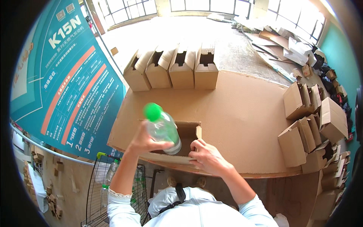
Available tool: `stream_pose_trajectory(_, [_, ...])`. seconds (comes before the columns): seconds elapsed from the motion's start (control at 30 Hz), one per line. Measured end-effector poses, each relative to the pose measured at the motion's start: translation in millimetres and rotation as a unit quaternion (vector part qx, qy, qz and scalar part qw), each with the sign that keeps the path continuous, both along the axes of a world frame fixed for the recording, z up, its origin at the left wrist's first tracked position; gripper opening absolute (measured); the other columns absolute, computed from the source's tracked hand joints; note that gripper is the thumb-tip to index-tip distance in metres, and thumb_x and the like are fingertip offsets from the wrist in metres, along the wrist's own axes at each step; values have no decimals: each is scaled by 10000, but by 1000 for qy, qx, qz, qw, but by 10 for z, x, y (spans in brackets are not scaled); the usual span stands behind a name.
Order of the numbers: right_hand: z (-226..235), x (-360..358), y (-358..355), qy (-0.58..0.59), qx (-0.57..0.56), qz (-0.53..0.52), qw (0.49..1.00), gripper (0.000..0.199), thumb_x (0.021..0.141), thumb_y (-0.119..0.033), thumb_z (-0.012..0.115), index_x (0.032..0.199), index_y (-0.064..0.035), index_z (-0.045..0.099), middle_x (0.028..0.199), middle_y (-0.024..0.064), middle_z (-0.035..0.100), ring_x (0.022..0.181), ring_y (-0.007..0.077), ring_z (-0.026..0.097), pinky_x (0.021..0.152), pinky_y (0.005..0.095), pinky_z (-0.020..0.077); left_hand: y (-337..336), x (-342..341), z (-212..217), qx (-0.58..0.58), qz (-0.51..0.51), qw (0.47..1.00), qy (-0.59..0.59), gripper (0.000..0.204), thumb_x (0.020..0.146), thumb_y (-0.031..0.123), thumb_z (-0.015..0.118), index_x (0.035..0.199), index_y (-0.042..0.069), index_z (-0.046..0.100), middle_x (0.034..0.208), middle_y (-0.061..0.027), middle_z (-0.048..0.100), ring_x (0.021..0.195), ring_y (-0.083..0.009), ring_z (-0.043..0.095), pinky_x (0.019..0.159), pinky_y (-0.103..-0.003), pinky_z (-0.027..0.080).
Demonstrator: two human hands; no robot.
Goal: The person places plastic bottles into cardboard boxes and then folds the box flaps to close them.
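Left hand [145, 140] grip wrapped tight round the green-capped bottle [163, 128]; right hand [207, 156] fingers pinch the open carton [191, 133] rim.

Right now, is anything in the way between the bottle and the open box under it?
Nothing visible blocks it. The left hand holds the green-capped bottle tilted, its bottom end at the mouth of the open cardboard box. The right hand grips the box's near edge, off to the side of the opening.

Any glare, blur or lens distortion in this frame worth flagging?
Head view: sunlight washes out the floor by the windows; fisheye bends the cardboard table edge and blacks the corners; the bottle in the left hand stays sharp.
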State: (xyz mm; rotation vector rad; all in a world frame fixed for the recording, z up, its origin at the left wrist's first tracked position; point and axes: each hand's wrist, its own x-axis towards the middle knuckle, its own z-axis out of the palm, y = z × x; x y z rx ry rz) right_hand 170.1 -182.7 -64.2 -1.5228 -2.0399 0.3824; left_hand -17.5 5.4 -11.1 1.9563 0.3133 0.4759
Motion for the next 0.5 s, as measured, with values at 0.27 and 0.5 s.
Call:
stream_pose_trajectory(0.27, [-118, -95, -116, 47, 30, -51, 997, 160, 817, -181, 728, 742, -54, 666, 960, 85, 498, 930, 250, 535, 743, 366, 523, 258, 289, -560, 212, -173, 849, 452, 741, 581, 308, 851, 1196, -10, 586, 1051, -232, 683, 971, -346, 667, 883, -399, 530])
stream_pose_trajectory(0.5, [-107, -64, -90, 40, 38, -51, 997, 149, 810, -162, 718, 735, -67, 629, 931, 91, 501, 922, 263, 544, 698, 374, 511, 375, 740, -1177, 393, -324, 681, 525, 554, 684, 448, 794, 1079, 69, 715, 1082, -163, 703, 1015, -338, 661, 922, -417, 514])
